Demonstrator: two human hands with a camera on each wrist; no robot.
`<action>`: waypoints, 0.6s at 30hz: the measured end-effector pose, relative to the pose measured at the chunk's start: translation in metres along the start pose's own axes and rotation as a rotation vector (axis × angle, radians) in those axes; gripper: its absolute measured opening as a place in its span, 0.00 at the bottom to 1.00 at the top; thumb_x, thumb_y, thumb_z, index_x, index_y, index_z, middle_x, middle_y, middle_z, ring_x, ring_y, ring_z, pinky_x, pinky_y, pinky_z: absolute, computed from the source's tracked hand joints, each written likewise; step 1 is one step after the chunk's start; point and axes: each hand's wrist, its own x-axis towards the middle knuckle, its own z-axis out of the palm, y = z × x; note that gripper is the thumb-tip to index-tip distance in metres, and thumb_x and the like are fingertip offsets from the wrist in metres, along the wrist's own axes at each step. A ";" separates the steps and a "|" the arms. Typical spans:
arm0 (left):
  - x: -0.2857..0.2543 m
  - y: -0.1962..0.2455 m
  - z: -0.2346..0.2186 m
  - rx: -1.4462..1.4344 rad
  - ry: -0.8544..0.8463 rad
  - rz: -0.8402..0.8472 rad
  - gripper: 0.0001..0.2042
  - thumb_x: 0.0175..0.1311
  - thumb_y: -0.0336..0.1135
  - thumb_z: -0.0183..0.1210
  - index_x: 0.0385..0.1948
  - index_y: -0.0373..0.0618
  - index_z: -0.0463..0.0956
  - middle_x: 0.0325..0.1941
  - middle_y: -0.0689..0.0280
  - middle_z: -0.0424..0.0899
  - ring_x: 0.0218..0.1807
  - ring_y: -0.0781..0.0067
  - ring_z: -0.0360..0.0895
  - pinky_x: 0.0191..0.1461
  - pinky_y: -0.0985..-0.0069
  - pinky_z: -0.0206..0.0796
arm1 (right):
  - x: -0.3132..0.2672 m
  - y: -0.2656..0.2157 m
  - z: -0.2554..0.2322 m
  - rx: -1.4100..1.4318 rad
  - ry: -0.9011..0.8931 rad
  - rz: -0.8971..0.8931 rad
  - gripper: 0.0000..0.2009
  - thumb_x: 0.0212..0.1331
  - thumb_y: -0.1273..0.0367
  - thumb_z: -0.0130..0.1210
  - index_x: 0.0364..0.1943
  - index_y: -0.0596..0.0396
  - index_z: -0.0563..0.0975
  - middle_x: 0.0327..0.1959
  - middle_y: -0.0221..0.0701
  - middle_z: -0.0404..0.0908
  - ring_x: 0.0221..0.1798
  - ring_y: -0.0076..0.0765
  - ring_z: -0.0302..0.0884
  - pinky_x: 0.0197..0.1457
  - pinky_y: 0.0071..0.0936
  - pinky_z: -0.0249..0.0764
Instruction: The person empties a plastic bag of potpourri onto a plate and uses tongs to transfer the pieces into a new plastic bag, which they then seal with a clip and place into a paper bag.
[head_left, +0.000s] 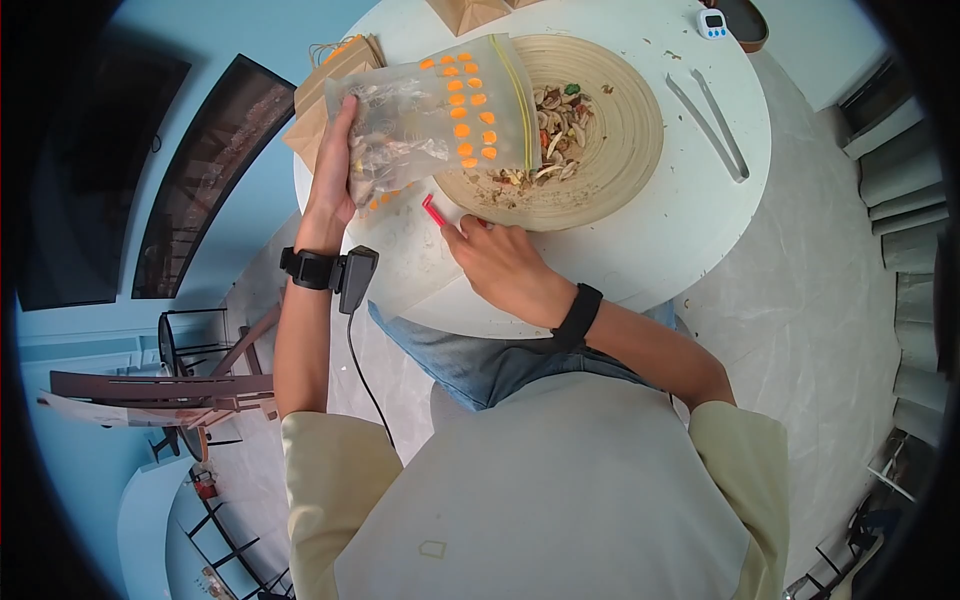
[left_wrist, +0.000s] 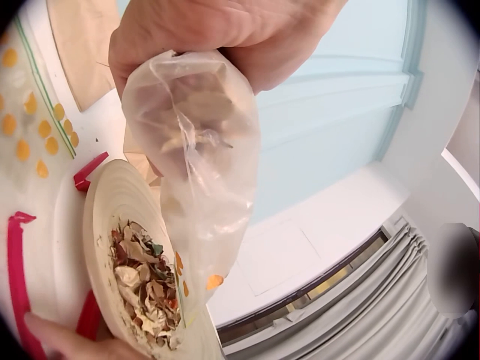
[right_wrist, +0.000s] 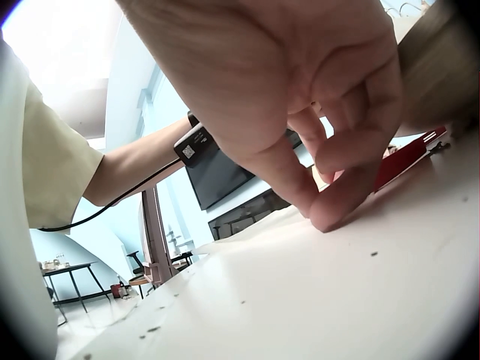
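My left hand (head_left: 338, 160) grips the bottom end of a translucent zip bag (head_left: 400, 120) with orange dots, its zip edge lying over the round plate (head_left: 625, 150). Dried pieces show inside the bag near the fingers in the left wrist view. On the plate lies a heap of dried mushroom slices and mixed bits (left_wrist: 142, 285). My right hand (head_left: 510, 265) is low at the table in front of the plate, thumb and forefinger together at a slim red bag clip (head_left: 433, 210). The right wrist view shows part of this red clip (right_wrist: 405, 163) behind the fingers.
Metal tongs (head_left: 712, 130) lie right of the plate, with a small white timer (head_left: 712, 24) beyond them. A brown paper bag (head_left: 308, 115) stands behind my left hand. Crumbs dot the white round table (head_left: 690, 220). Another orange-dotted bag (left_wrist: 22, 124) lies on the table.
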 end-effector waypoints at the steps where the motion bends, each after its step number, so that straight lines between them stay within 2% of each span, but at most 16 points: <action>1: 0.000 0.000 0.000 -0.001 -0.001 0.001 0.26 0.69 0.54 0.52 0.56 0.38 0.69 0.44 0.61 0.82 0.40 0.75 0.83 0.41 0.77 0.80 | 0.000 -0.002 -0.003 -0.001 0.000 0.000 0.18 0.49 0.79 0.54 0.48 0.65 0.73 0.34 0.40 0.75 0.34 0.43 0.79 0.33 0.34 0.77; 7: 0.003 0.004 -0.003 0.009 -0.028 -0.001 0.27 0.69 0.54 0.52 0.56 0.38 0.69 0.46 0.61 0.82 0.41 0.74 0.83 0.43 0.76 0.80 | -0.004 -0.007 -0.020 0.121 -0.021 0.072 0.15 0.51 0.76 0.56 0.44 0.66 0.75 0.33 0.40 0.75 0.32 0.44 0.79 0.34 0.36 0.77; 9: 0.004 0.004 -0.003 0.023 -0.017 0.011 0.27 0.69 0.54 0.52 0.57 0.38 0.68 0.47 0.60 0.81 0.42 0.74 0.83 0.44 0.77 0.80 | -0.011 -0.004 -0.024 0.146 0.041 0.042 0.10 0.56 0.71 0.58 0.40 0.63 0.77 0.33 0.38 0.75 0.31 0.43 0.79 0.35 0.36 0.76; 13: 0.004 0.006 -0.003 0.036 -0.014 0.006 0.27 0.68 0.53 0.53 0.57 0.38 0.68 0.48 0.60 0.81 0.43 0.74 0.83 0.44 0.77 0.79 | -0.029 -0.001 -0.050 0.284 0.063 0.056 0.09 0.60 0.67 0.58 0.36 0.60 0.79 0.34 0.35 0.74 0.31 0.42 0.78 0.36 0.36 0.75; 15: 0.003 0.006 -0.002 0.022 0.000 0.001 0.27 0.68 0.53 0.53 0.58 0.38 0.67 0.48 0.60 0.80 0.43 0.74 0.83 0.45 0.77 0.79 | -0.040 0.003 -0.063 0.455 0.039 0.096 0.09 0.60 0.67 0.59 0.37 0.60 0.79 0.37 0.34 0.74 0.32 0.41 0.78 0.37 0.36 0.76; 16: 0.004 0.005 -0.004 0.020 0.000 -0.001 0.27 0.68 0.53 0.53 0.58 0.38 0.67 0.48 0.60 0.80 0.43 0.74 0.83 0.45 0.77 0.79 | -0.045 0.005 -0.070 0.455 0.037 0.098 0.09 0.60 0.67 0.59 0.37 0.60 0.79 0.37 0.34 0.74 0.32 0.41 0.78 0.37 0.36 0.76; 18: 0.007 0.004 -0.008 -0.001 -0.030 -0.041 0.27 0.68 0.53 0.53 0.58 0.38 0.67 0.49 0.59 0.80 0.44 0.73 0.83 0.46 0.77 0.80 | -0.057 0.012 -0.083 0.585 0.088 0.130 0.09 0.57 0.69 0.62 0.39 0.60 0.80 0.48 0.36 0.76 0.36 0.40 0.81 0.42 0.33 0.77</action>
